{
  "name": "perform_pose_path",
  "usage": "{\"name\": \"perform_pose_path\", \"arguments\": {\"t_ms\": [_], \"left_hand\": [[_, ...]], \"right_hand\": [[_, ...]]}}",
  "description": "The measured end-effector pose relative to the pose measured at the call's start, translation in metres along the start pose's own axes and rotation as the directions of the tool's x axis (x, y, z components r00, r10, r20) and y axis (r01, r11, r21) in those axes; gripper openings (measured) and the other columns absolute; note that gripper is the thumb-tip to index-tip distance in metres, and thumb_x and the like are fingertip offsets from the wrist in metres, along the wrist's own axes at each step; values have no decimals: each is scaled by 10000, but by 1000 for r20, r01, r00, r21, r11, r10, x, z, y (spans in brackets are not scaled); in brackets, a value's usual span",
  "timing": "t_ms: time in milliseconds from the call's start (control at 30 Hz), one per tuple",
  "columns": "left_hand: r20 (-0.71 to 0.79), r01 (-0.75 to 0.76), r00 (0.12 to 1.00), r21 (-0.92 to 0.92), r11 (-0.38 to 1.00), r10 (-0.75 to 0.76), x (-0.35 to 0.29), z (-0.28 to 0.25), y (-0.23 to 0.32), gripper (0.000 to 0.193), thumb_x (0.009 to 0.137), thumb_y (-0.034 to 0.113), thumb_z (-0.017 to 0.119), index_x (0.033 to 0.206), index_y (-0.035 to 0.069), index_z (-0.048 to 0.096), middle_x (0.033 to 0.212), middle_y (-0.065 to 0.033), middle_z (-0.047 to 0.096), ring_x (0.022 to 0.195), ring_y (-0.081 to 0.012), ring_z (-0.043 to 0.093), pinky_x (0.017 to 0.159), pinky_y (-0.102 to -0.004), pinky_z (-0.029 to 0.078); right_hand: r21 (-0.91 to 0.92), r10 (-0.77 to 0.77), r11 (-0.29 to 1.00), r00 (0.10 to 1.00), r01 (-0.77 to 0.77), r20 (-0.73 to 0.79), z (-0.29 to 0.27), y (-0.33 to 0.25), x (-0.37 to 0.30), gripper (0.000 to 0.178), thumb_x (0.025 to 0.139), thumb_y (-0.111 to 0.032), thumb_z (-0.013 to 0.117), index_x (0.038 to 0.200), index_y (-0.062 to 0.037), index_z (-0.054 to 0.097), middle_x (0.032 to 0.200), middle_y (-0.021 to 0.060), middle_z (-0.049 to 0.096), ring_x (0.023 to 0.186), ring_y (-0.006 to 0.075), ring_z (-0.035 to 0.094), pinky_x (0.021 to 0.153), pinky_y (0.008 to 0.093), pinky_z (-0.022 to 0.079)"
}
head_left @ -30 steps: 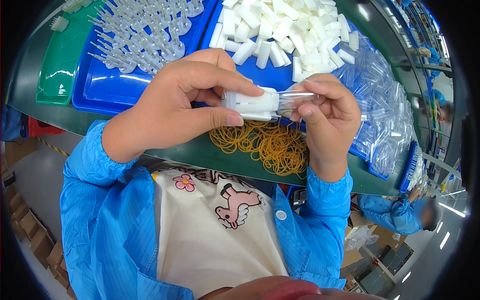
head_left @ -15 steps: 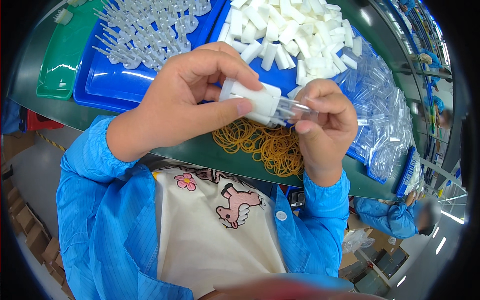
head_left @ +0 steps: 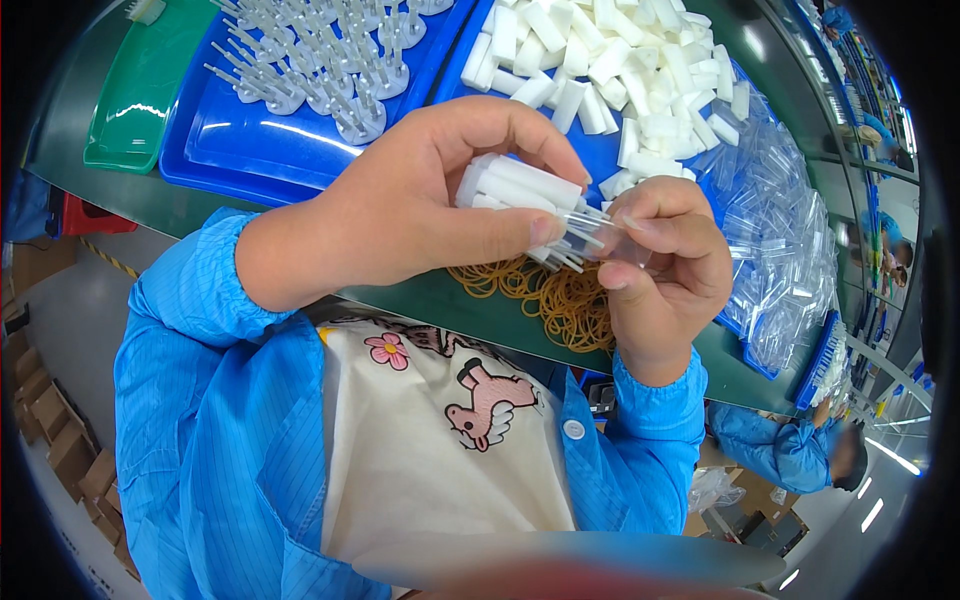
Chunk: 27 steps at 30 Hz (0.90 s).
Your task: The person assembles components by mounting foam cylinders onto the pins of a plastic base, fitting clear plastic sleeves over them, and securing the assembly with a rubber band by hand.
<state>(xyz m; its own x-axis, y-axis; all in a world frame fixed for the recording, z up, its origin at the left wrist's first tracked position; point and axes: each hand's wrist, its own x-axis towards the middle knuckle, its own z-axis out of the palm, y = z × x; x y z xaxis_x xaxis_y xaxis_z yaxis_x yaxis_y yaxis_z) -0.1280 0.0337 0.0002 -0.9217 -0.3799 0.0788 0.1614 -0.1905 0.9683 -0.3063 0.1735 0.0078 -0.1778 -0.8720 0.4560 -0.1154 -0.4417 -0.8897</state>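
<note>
While the left hand grips white pieces, the right hand pinches clear plastic.

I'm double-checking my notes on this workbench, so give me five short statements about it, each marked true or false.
1. The left hand holds a white bundle. True.
2. The right hand is empty. False: the right hand pinches a clear plastic piece.
3. The rubber bands are yellowish brown. True.
4. The green tray is right of the loose white blocks. False: the green tray is to their left.
5. The loose white blocks lie in a blue tray. True.
</note>
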Motion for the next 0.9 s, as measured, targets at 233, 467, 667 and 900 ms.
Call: {"name": "perform_pose_path", "arguments": {"t_ms": [233,467,667,900], "left_hand": [[49,208,978,-111,972,-204,2,0,15,346,912,129,593,1244,54,533,1264,-144,588,1066,-167,615,774,-260,560],[95,78,994,-336,939,-48,0,-2,9,511,954,195,553,1412,36,389,1392,-190,506,1268,-248,520,1019,-358,459],[151,-12,987,-238,971,49,0,-2,3,523,933,262,625,1377,31,476,1441,-209,452,1315,-276,478,1074,-384,410],[136,-38,986,-368,929,95,3,-2,-3,600,773,306,799,1296,102,589,1437,-218,450,1278,-310,514,1037,-392,459]], "right_hand": [[-35,53,998,998,-54,-46,-9,2,0,327,755,59,763,1045,22,616,1074,153,544,793,168,600,702,278,527],[-125,12,992,996,-24,-93,-25,5,4,322,748,-18,792,1029,10,637,1053,111,537,952,177,556,836,300,484],[-73,17,997,997,-23,-77,-13,5,1,331,749,-103,818,1015,-2,648,1039,93,527,943,170,538,840,287,462],[10,71,997,985,-70,-158,-2,-2,-3,380,803,-20,755,1151,23,608,1132,133,541,1018,191,550,874,293,461]]}}
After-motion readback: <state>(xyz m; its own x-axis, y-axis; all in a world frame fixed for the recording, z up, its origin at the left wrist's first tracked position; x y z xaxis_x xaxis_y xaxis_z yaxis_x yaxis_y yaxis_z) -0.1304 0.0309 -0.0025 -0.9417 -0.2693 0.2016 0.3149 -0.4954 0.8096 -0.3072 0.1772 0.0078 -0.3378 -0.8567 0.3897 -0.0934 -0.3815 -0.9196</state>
